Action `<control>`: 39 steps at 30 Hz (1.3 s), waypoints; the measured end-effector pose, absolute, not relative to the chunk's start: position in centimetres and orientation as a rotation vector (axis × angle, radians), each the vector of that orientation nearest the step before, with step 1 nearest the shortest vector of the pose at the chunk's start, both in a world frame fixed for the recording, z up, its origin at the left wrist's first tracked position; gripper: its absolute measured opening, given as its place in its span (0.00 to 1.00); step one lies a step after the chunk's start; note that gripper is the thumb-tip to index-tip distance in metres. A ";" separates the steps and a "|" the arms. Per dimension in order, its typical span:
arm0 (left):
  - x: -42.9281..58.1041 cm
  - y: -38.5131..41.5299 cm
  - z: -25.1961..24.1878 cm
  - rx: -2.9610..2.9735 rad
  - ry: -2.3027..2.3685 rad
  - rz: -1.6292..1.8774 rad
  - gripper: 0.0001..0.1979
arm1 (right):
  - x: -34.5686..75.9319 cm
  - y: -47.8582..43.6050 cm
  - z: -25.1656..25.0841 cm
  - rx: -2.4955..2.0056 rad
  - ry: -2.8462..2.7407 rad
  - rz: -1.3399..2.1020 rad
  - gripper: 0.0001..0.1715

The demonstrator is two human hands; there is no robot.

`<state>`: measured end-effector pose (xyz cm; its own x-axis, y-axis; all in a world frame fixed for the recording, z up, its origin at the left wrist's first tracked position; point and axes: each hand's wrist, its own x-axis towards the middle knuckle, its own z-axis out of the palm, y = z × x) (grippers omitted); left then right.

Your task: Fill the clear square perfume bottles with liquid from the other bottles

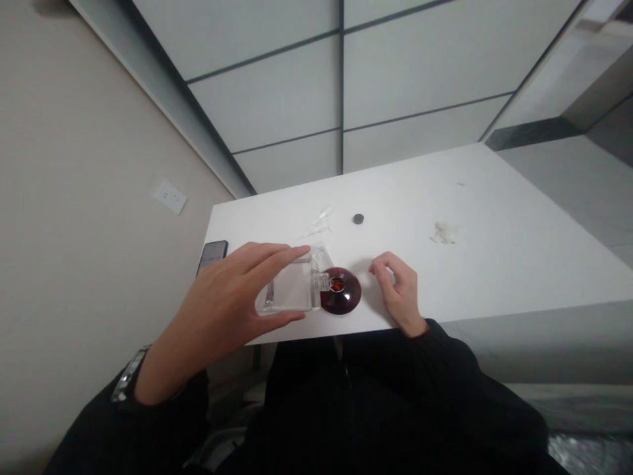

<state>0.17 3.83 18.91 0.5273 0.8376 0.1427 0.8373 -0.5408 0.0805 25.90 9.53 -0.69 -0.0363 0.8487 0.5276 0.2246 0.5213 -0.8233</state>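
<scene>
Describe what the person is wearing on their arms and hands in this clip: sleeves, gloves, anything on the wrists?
Both hands are bare, no gloves. The left hand emerges from a black long sleeve, with a metallic watch band showing at the wrist. The right hand has a matching black sleeve with a snug cuff. No rings are visible.

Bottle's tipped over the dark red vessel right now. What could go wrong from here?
1. The left hand holds the clear bottle on its side, neck at the small opening of the dark red vessel; liquid might miss and spill onto the white table.
2. The right hand rests beside the vessel, apparently not gripping it, so a nudge may shift it.
3. The vessel sits near the table's front edge; the phone lies close by.
</scene>
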 end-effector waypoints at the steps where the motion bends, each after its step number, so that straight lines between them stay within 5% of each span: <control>1: 0.2 3.8 18.9 2.742 1.505 0.260 0.34 | 25.9 9.5 -0.7 -0.950 -1.564 0.651 0.17; 39: 0.5 4.0 19.3 2.709 1.491 0.250 0.33 | 25.8 9.5 -0.3 -0.970 -1.563 0.686 0.23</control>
